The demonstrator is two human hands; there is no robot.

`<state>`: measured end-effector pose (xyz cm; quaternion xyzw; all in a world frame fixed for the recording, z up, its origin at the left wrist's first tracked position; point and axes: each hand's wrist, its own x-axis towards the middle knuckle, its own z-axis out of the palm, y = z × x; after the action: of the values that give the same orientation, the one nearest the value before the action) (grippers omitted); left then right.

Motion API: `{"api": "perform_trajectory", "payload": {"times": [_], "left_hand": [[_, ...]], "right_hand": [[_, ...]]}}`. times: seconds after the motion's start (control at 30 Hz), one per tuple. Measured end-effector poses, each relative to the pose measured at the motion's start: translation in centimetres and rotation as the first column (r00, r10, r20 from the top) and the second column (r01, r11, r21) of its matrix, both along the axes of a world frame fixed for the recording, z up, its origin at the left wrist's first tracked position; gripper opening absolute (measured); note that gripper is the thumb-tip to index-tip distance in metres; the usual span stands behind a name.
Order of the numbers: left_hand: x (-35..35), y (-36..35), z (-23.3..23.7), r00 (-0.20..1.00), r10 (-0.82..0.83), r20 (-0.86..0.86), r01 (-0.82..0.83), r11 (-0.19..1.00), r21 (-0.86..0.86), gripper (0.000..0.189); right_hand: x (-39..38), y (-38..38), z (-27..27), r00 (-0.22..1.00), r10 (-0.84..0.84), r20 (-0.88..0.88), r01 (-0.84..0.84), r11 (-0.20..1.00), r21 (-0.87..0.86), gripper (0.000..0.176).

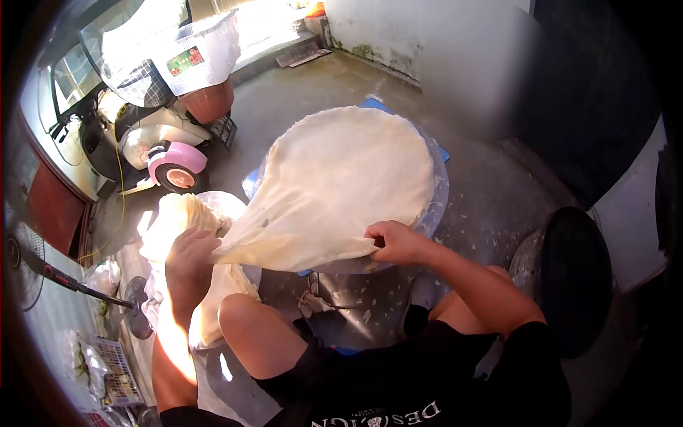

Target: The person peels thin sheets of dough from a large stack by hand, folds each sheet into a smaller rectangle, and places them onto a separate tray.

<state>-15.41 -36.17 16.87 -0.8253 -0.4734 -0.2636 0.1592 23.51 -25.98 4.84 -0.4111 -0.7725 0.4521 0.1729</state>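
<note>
A large round, thin, cream-coloured sheet (348, 171) lies on a round clear tray (440, 174) in front of me. Its near-left part is lifted and stretched into folds toward my left hand (191, 260), which is closed on the edge. My right hand (400, 243) pinches the near edge between thumb and fingers. The frame does not show whether the sheet is dough or another soft food. Beside my left hand stands a pile of similar folded sheets (183, 213), partly covered by that hand. Blue parts of a support (375, 105) show under the tray.
A pink-and-white scooter (171, 160) stands at the far left, with a white basket (203, 53) above it. A fan (53, 274) is at left, near a plastic crate (114, 370). A round black object (575, 281) stands at right. Pale scraps dot the concrete floor (484, 206).
</note>
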Motion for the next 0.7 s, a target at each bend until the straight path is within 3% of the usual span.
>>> {"api": "perform_trajectory", "payload": {"times": [0.1,0.17,0.27,0.4,0.47,0.5,0.57,0.63,0.7], "left_hand": [[-0.6,-2.6,1.1,0.996,0.091,0.026,-0.091,0.996,0.016,0.020],[-1.9,-3.8,1.5,0.983,0.068,0.170,-0.067,0.998,-0.011,0.014],[-1.5,-5.8,3.2,0.826,0.259,0.501,-0.213,0.966,-0.148,0.037],[-4.2,-6.3,4.9,0.813,0.245,0.528,-0.211,0.969,-0.126,0.035],[-5.8,-5.9,5.0,0.697,0.042,0.716,0.022,0.997,-0.080,0.031],[-5.9,-5.7,5.2,0.697,0.045,0.716,0.018,0.997,-0.080,0.031],[-6.1,-5.0,5.9,0.468,-0.061,0.881,0.114,0.993,0.008,0.030],[-7.9,-3.9,6.5,0.427,-0.102,0.898,0.086,0.994,0.072,0.042],[-8.4,-3.2,8.5,0.408,-0.155,0.899,0.287,0.957,0.035,0.044]], "right_hand": [[-0.8,-2.8,2.3,0.995,0.059,-0.075,-0.058,0.998,0.012,0.021],[-1.1,-4.3,4.5,0.987,0.126,-0.101,-0.136,0.986,-0.096,0.018],[-1.3,-5.5,6.7,0.965,0.203,-0.168,-0.221,0.971,-0.091,0.019],[-1.5,-6.2,9.9,0.905,0.245,-0.349,-0.293,0.951,-0.094,0.021],[-1.6,-6.3,11.8,0.909,0.226,-0.351,-0.261,0.964,-0.054,0.023],[-1.6,-6.1,12.5,0.913,0.208,-0.351,-0.227,0.974,-0.015,0.025],[-1.4,-5.6,13.2,0.904,0.214,-0.369,-0.224,0.974,0.016,0.025],[-1.2,-5.1,14.8,0.831,0.189,-0.523,-0.234,0.972,-0.020,0.023],[-0.4,-4.8,18.0,0.746,0.103,-0.657,-0.260,0.955,-0.145,0.022]]}}
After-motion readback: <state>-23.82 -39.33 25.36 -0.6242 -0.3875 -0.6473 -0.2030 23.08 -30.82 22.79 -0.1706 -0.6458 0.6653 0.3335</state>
